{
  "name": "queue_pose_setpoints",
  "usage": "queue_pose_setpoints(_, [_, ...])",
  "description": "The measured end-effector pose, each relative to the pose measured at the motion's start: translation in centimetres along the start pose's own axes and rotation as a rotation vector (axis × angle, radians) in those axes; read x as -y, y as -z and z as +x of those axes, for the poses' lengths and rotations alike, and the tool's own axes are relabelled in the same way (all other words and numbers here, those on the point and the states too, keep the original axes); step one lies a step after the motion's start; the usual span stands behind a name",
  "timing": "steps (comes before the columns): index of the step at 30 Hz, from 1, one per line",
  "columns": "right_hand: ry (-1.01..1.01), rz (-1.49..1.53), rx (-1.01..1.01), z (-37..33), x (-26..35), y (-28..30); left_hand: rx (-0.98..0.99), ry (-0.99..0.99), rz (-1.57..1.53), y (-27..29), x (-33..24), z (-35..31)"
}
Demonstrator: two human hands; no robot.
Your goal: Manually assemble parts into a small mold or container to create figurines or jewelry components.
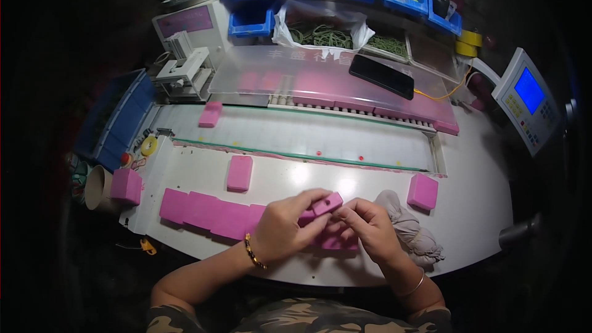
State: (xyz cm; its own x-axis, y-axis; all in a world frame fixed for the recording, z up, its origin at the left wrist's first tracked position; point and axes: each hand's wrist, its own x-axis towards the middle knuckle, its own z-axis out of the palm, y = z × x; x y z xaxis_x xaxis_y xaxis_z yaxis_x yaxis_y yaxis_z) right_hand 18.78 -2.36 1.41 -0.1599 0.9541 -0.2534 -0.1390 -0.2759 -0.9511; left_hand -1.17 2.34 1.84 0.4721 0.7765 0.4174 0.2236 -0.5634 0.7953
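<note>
Fingers of the left hand (285, 227) grasp a pink block (335, 200), its dark hole (327, 203) tilted upward, presumably for the bent fingertips of the right hand (374, 229) just beside it; whether those pinch anything, I cannot tell. In the dark room, a white worktable (481, 191) bears a green-edged white belt (277, 132) and a row of pink blocks (231, 218), apparently aligned within easy reach.

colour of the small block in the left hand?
Pink; the small block in the left hand shows best in the head view.
</note>
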Motion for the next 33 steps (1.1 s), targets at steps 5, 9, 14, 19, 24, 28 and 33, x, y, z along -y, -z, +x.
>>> queue_pose_setpoints(5, [-0.22,0.008,0.01,-1.1,-0.7,0.9,0.132,-0.039,0.013,-1.2,-0.3,-1.3])
queue_pose_setpoints(9, [-0.242,0.003,0.034,-0.9,-0.9,0.8,0.184,0.094,-0.125,-1.4,0.4,-1.7])
queue_pose_setpoints(14, [-0.106,0.091,0.092,-2.0,-1.1,0.6,0.215,0.219,-0.239,-1.4,0.7,-2.2])
queue_pose_setpoints(19, [-0.125,0.113,0.179,-2.0,-1.4,1.7,0.315,0.34,-0.221,-0.5,-0.9,-0.9])
queue_pose_setpoints(24, [-0.106,0.179,0.214,-1.8,-0.6,0.9,0.291,0.533,-0.465,-0.6,-0.3,-0.4])
queue_pose_setpoints(28, [-0.097,0.178,0.223,-1.5,-0.5,0.8,0.23,0.663,-0.685,-0.8,1.8,-0.3])
queue_pose_setpoints(33, [-0.115,0.148,0.245,-1.1,-0.8,1.2,0.28,0.619,-0.459,-0.4,0.8,-0.3])
